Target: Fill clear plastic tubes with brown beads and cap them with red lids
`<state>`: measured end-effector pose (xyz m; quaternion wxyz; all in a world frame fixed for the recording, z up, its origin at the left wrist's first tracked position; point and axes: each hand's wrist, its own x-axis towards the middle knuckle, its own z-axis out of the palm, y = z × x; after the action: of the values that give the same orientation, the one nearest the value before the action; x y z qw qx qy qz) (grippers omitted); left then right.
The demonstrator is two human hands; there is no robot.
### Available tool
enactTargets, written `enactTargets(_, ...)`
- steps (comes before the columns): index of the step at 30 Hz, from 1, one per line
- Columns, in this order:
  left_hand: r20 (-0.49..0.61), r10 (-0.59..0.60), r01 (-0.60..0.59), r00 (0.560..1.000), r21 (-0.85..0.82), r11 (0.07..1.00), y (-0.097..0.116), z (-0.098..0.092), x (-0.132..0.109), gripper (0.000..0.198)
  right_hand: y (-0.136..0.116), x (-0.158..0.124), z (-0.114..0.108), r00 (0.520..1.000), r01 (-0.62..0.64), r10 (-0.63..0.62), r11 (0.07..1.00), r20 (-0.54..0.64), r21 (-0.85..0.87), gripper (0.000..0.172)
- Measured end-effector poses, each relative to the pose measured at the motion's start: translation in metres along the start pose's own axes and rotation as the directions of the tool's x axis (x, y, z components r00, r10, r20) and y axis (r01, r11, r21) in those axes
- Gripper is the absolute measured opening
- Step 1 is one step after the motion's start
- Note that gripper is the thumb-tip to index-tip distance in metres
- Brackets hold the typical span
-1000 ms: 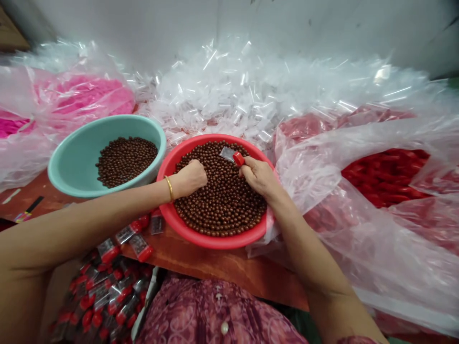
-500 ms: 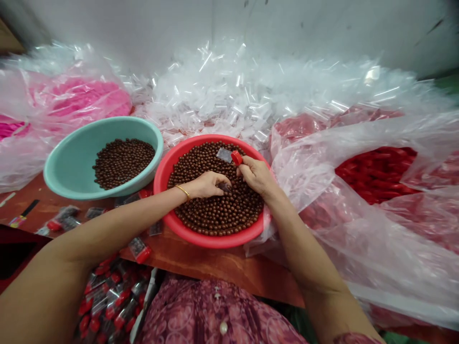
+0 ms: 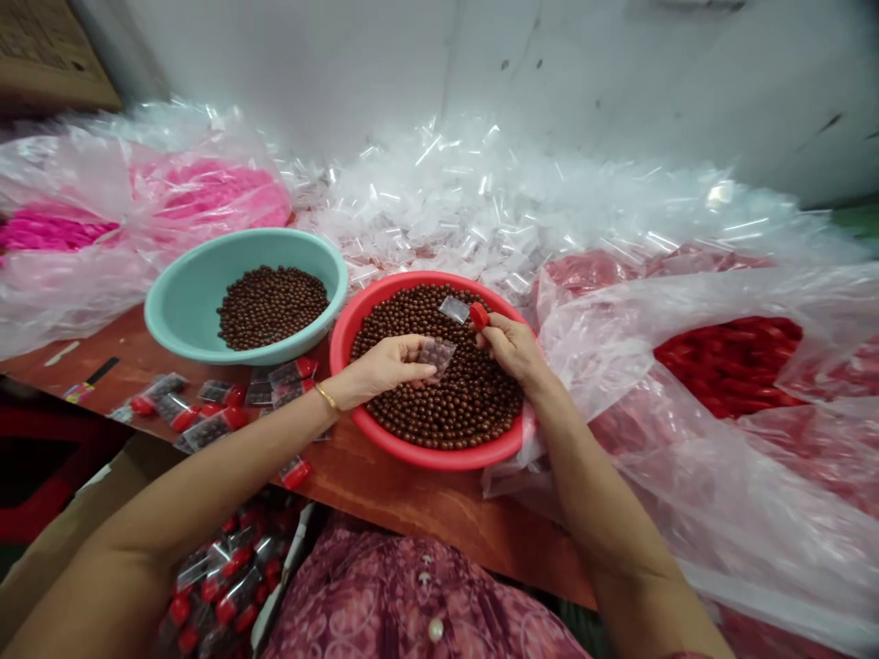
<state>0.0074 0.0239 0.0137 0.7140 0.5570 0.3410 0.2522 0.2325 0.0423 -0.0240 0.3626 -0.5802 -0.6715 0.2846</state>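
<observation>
A red basin (image 3: 357,322) full of small brown balls (image 3: 453,403) stands on the wooden table in front of me. Over it my left hand (image 3: 385,364) pinches a small clear plastic tube (image 3: 438,353) by one end. My right hand (image 3: 514,348) is closed on a red cap (image 3: 479,315), and a second clear tube (image 3: 454,308) sticks out beside that cap. Both hands hover just above the balls.
A teal basin (image 3: 185,307) with more brown balls sits to the left. Filled red-capped tubes (image 3: 206,421) lie on the table and in a box (image 3: 226,586) below its edge. A heap of clear tubes (image 3: 481,201) lies behind, with bags of pink caps (image 3: 199,197) and red caps (image 3: 728,352).
My left hand went from a fist among the balls to lifting a clear tube out above them. The camera shifted slightly, so the basins appear further right. My right hand stayed put.
</observation>
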Motion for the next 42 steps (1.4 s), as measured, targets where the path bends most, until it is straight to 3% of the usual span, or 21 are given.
enactTargets(5, -0.051, 0.030, -0.027, 0.998, 0.062, 0.998, -0.009, 0.003, -0.011, 0.027, -0.030, -0.016, 0.003, 0.991, 0.106, -0.110, 0.993, 0.070, 0.055, 0.016)
enactTargets(9, -0.039, -0.015, 0.016, 0.999, 0.045, 0.999, -0.016, 0.002, -0.014, 0.028, -0.057, -0.030, 0.004, 0.987, -0.036, -0.011, 0.959, 0.163, 0.282, 0.023)
enactTargets(12, 0.015, 0.016, -0.016, 1.000, -0.018, 1.000, -0.018, -0.001, -0.016, 0.029, -0.070, -0.033, 0.004, 0.963, -0.027, -0.074, 0.930, 0.259, 0.366, 0.030)
enactTargets(16, 0.074, 0.032, -0.028, 0.997, -0.055, 0.998, -0.019, -0.004, -0.017, 0.034, -0.071, -0.031, 0.011, 0.929, 0.093, -0.219, 0.918, 0.298, 0.384, 0.021)
enactTargets(20, 0.104, 0.023, -0.015, 0.994, -0.076, 0.997, -0.019, -0.003, -0.017, 0.036, -0.063, -0.032, 0.015, 0.925, 0.135, -0.247, 0.924, 0.290, 0.358, 0.016)
enactTargets(24, 0.103, 0.022, -0.016, 0.994, -0.061, 0.998, -0.018, -0.002, -0.017, 0.035, -0.059, -0.036, 0.011, 0.924, 0.096, -0.221, 0.924, 0.311, 0.370, 0.024)
enactTargets(31, -0.058, 0.068, -0.070, 0.996, -0.040, 0.997, -0.017, 0.002, -0.015, 0.028, -0.049, -0.046, 0.013, 0.981, -0.042, -0.005, 0.971, 0.193, 0.237, 0.039)
enactTargets(37, -0.066, 0.088, -0.083, 0.994, 0.069, 0.994, -0.019, 0.006, -0.016, 0.023, -0.055, -0.053, 0.028, 0.982, 0.130, -0.145, 0.983, 0.121, 0.126, 0.039)
enactTargets(42, -0.181, 0.209, -0.141, 0.961, 0.327, 0.934, -0.023, 0.007, -0.014, 0.019, -0.055, -0.055, 0.030, 0.956, 0.276, -0.265, 0.958, 0.125, -0.081, 0.040)
